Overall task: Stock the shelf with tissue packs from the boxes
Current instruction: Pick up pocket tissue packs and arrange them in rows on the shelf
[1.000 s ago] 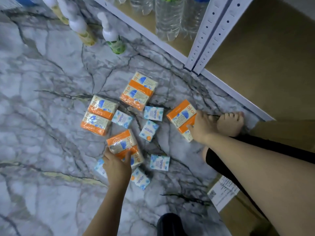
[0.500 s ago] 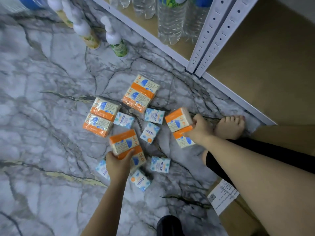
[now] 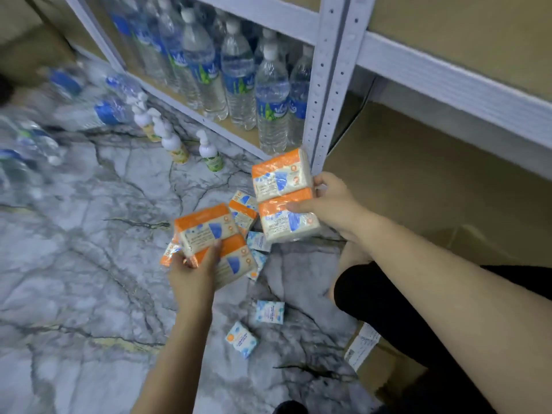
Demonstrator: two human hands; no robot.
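The left hand point(image 3: 195, 271) grips a pair of orange tissue packs point(image 3: 213, 243), thumb laid over the front and fingers curled behind, and holds them clear of the marble floor point(image 3: 74, 264). The right hand point(image 3: 334, 204) grips a second pair of orange tissue packs point(image 3: 283, 201), thumb across the seam between the two, fingers wrapped round the right edge; this pair sits higher than the left hand's, just short of the white shelf post point(image 3: 331, 85). Between the two held pairs, lower down on the floor, lies another orange pack point(image 3: 242, 212), partly hidden. A further orange pack point(image 3: 168, 253) peeks out just left of the left hand's knuckles. Small blue-and-white tissue packets point(image 3: 270, 312) lie scattered under and below the hands, one point(image 3: 241, 339) nearest the left forearm. Beyond the right hand's packs, water bottles point(image 3: 239, 79) stand in rows on the bottom shelf board, and to the right of the post the brown shelf board point(image 3: 418, 174) is just past the right hand. Up and left of the left hand, pump bottles point(image 3: 210, 152) stand on the floor, with more water bottles blurred further left. A cardboard box point(image 3: 373, 363) with a white label sits below the right forearm.
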